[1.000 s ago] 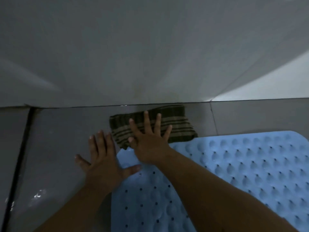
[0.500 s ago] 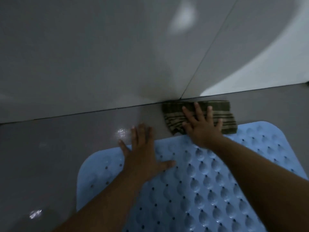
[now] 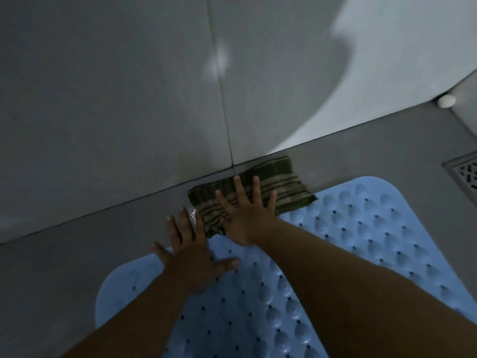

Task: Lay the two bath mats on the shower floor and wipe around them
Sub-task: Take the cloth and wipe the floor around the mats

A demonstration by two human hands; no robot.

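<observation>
A light blue bath mat (image 3: 361,241) with bumps and small holes lies flat on the grey shower floor (image 3: 64,267). Only this one mat is in view. A dark green striped cloth (image 3: 289,187) lies on the floor between the mat's far edge and the wall base. My right hand (image 3: 247,215) presses flat on the cloth's left part, fingers spread. My left hand (image 3: 191,257) rests flat on the mat's far left edge, fingertips reaching the wet floor, holding nothing.
A grey tiled wall (image 3: 129,99) with a vertical grout line rises just behind the cloth. A metal floor drain (image 3: 467,174) sits at the right edge. A small white round object (image 3: 446,100) lies in the far right corner.
My right hand has slid the cloth to the right along the wall base. My left hand has moved from the bare floor onto the mat's edge.
</observation>
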